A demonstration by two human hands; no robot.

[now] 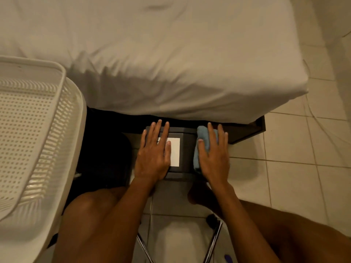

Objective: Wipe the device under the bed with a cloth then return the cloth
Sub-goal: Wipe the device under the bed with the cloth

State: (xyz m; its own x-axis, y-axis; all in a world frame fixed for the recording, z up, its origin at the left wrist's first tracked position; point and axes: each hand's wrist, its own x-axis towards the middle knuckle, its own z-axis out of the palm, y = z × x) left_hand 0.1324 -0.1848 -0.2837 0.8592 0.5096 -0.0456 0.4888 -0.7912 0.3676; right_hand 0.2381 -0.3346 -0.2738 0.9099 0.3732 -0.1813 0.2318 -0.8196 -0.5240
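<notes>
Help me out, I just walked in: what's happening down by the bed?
A person's left hand lies flat on top of a dark device that sits partly under the bed. The right hand presses a blue cloth against the device's right side. Wiping seems under way; the cloth has not yet been returned.

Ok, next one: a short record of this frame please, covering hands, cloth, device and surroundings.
device: dark box with white label on top, on tiled floor at the bed edge
left hand: flat on the device top, partly covering the label
right hand: flat on blue cloth, pressing it against the device's right side
nearby: white basket at left
</notes>
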